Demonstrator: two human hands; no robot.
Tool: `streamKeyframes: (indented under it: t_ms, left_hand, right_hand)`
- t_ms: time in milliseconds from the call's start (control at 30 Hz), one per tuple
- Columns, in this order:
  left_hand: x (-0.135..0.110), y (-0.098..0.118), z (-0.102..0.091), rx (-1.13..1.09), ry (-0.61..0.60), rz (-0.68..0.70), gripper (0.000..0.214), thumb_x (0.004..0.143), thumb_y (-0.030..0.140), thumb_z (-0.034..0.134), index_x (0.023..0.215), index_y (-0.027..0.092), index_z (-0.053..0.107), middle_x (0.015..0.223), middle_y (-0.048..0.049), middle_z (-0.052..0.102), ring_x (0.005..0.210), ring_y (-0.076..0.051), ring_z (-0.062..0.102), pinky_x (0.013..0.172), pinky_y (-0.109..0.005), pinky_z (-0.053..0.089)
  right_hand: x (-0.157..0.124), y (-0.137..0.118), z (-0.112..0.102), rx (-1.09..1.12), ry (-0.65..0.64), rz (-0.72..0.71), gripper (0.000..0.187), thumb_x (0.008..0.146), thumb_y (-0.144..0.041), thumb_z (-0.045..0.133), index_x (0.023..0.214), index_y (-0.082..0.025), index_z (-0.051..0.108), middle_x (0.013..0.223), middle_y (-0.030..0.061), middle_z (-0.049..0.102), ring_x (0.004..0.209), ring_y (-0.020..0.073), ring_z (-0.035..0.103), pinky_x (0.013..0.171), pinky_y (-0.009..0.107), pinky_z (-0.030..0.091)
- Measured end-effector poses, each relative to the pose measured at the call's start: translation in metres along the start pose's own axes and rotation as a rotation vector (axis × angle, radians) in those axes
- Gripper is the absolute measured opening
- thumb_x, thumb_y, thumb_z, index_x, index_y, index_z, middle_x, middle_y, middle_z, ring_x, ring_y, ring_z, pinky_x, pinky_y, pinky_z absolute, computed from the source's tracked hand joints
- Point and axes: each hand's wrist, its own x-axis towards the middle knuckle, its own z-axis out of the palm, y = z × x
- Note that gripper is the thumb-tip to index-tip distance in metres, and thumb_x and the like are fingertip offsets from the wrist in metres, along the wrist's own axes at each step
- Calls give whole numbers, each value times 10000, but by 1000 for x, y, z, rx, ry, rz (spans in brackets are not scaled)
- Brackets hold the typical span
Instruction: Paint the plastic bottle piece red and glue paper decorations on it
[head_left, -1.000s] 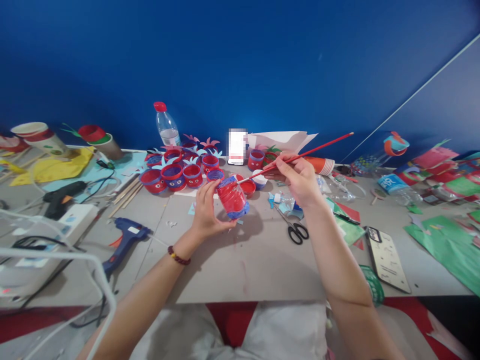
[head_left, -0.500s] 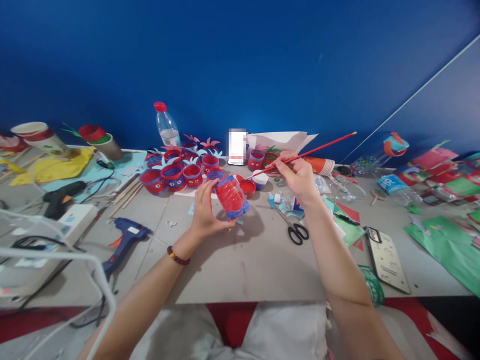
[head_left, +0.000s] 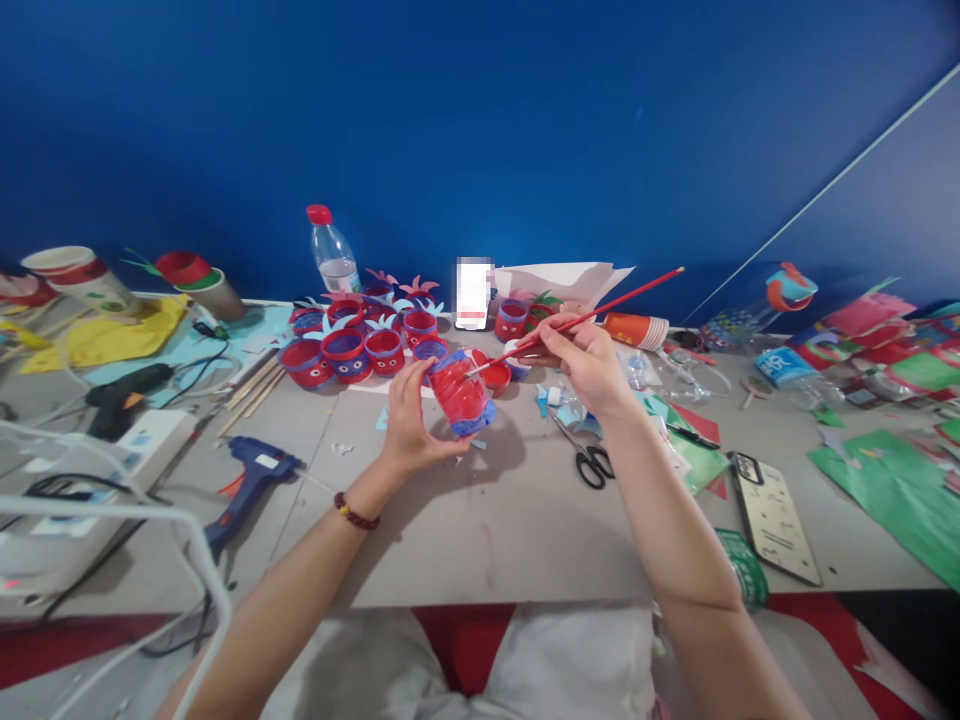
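Note:
My left hand is wrapped round a red-painted plastic cup with blue rims, held tilted above the grey table. My right hand pinches a long red paintbrush, whose tip touches the upper side of the cup. Just behind the cup sits a small red paint pot.
A cluster of finished red-and-blue cups and a water bottle stand at the back. Scissors lie right of the cup, a blue glue gun to the left, a phone and coloured paper to the right.
The brush swung back from the paint pot area and its tip now rests on the cup. My right hand shifted slightly left. The cup stayed in my left hand.

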Motion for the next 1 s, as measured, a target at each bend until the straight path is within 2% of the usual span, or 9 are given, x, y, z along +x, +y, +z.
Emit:
streamKeyframes:
  t_ms: [133,400,533,733,1000]
  left_hand:
    - [-1,-1,1,-22,26,22,1116,511,516,866,1432,216,312,1313,-165,501,1213,-371,518,1008,-552,447]
    - [-1,-3,1,-29,44,25,1111,530,542,847,1443,208,308,1319,-171,498,1213,-368,518,1010,-554,443]
    - [-1,-3,1,-21,16,23,1110,532,537,851,1442,218,300,1314,-168,502,1210,-369,521,1006,-549,446]
    - [-2,-3,2,-27,28,-23,1107,517,539,852,1431,220,314,1324,-169,490,1214,-372,512,1004,-549,450]
    - [-2,-5,2,-43,62,-17,1106,506,518,865,1425,221,326,1309,-166,496,1194,-368,521,996,-551,461]
  right_hand:
    - [3,1,-5,11,63,7,423,645,-545,826,800,-218,606,729,11,738,775,236,752,770,425,647]
    - [8,2,-12,-32,166,-52,420,613,-547,844,770,-226,622,722,5,730,747,229,745,738,405,654]
    - [4,-3,-12,23,140,-55,355,693,-491,813,818,-228,610,758,7,735,791,224,747,759,399,645]
    - [-1,-2,-8,31,0,-5,307,761,-457,770,841,-210,607,813,27,745,777,210,749,764,393,640]
    - [5,2,-13,-42,92,-19,382,676,-523,813,800,-214,623,761,19,731,762,221,743,760,405,642]
